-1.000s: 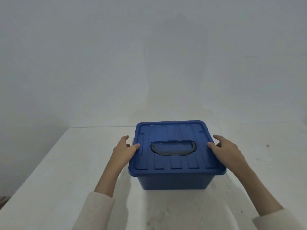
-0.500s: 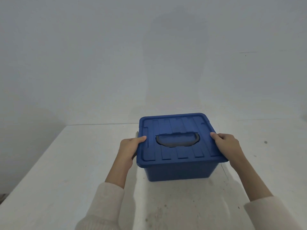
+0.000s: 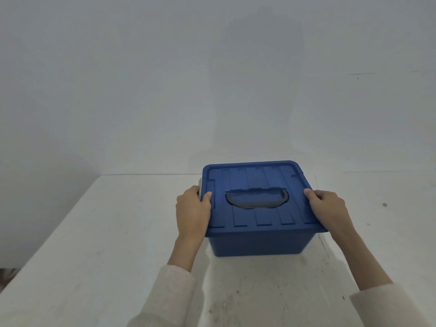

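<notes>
A blue plastic storage box (image 3: 259,245) stands on a white table, closed by a ribbed blue lid (image 3: 257,215) with a dark grey handle (image 3: 257,200) folded flat in its recess. My left hand (image 3: 192,212) grips the lid's left edge, thumb on top and fingers curled over a pale side latch (image 3: 200,185). On the opposite edge my right hand (image 3: 329,210) grips the same way, thumb on the lid, fingers wrapped down out of sight. Both wrists wear cream sleeves.
The white table (image 3: 106,244) has scuffs and dark specks near its front and a small dark spot (image 3: 384,204) at the right. Its left edge drops off to a darker floor. A plain grey wall rises right behind the box.
Both hands went from resting open beside the lid to curling round its side edges. The box now sits slightly higher and further right in view.
</notes>
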A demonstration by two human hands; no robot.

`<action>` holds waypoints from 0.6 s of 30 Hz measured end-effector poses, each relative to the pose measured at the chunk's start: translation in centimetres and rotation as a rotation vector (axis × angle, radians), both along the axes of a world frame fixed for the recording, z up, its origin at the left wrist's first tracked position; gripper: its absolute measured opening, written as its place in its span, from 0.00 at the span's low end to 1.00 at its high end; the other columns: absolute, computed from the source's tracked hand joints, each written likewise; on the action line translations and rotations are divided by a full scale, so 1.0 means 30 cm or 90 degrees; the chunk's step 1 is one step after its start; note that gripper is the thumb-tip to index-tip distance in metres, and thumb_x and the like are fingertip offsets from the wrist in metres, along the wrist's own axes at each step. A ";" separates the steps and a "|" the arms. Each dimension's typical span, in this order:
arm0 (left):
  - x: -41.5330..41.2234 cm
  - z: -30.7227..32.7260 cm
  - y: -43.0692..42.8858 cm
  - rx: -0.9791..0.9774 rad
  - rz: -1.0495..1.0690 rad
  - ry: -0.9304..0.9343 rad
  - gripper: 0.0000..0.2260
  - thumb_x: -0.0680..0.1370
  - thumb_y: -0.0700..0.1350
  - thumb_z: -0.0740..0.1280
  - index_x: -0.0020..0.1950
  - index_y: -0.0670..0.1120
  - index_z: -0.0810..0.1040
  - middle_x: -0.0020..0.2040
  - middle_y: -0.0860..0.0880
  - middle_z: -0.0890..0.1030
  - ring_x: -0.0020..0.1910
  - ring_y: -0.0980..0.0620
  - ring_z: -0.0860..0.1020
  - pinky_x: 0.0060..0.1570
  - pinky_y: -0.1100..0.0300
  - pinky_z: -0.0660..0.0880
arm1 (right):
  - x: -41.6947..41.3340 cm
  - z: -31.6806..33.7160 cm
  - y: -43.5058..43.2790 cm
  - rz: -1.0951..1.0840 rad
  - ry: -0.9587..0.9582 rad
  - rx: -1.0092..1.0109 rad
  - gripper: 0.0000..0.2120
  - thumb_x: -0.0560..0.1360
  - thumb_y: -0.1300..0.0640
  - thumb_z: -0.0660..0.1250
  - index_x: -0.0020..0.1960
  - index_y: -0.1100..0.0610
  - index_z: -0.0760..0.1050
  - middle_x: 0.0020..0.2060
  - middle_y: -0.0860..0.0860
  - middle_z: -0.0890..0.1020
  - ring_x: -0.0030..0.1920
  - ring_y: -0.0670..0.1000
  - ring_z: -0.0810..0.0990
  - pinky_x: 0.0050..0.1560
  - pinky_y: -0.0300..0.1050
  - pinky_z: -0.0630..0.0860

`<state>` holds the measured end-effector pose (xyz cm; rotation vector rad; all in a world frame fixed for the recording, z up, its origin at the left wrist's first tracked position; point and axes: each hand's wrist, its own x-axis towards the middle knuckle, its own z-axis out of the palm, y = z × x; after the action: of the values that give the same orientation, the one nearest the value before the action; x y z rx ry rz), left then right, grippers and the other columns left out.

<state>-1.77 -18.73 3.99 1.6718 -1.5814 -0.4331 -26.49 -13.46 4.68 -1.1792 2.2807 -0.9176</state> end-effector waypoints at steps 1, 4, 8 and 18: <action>-0.001 -0.004 -0.001 -0.015 -0.004 -0.014 0.10 0.78 0.44 0.64 0.43 0.38 0.77 0.33 0.47 0.77 0.31 0.52 0.72 0.32 0.58 0.72 | -0.002 -0.003 -0.002 0.002 0.008 0.000 0.21 0.80 0.52 0.55 0.50 0.68 0.77 0.40 0.60 0.78 0.39 0.57 0.72 0.42 0.49 0.72; -0.011 -0.008 0.003 -0.051 -0.030 -0.061 0.09 0.80 0.42 0.61 0.54 0.40 0.79 0.37 0.45 0.80 0.34 0.51 0.75 0.36 0.57 0.73 | -0.007 -0.011 -0.007 0.006 0.022 0.005 0.20 0.80 0.52 0.55 0.49 0.67 0.77 0.38 0.58 0.77 0.38 0.57 0.72 0.39 0.46 0.68; 0.001 -0.006 0.003 -0.055 -0.061 -0.050 0.12 0.80 0.45 0.60 0.39 0.44 0.76 0.30 0.49 0.73 0.31 0.53 0.70 0.31 0.63 0.64 | -0.011 -0.019 -0.011 0.012 0.028 0.002 0.20 0.80 0.52 0.54 0.49 0.67 0.77 0.38 0.58 0.77 0.38 0.56 0.72 0.38 0.45 0.68; 0.077 0.038 -0.044 0.429 -0.106 0.654 0.09 0.75 0.45 0.69 0.52 0.42 0.79 0.41 0.44 0.83 0.40 0.48 0.80 0.44 0.50 0.79 | -0.013 -0.023 -0.012 0.012 0.018 -0.014 0.19 0.80 0.52 0.55 0.49 0.66 0.77 0.42 0.61 0.79 0.38 0.56 0.71 0.38 0.45 0.66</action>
<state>0.56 -20.06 5.12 1.3378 -0.8024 -1.7284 -26.90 -13.82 3.98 -1.2292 2.2823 -0.9274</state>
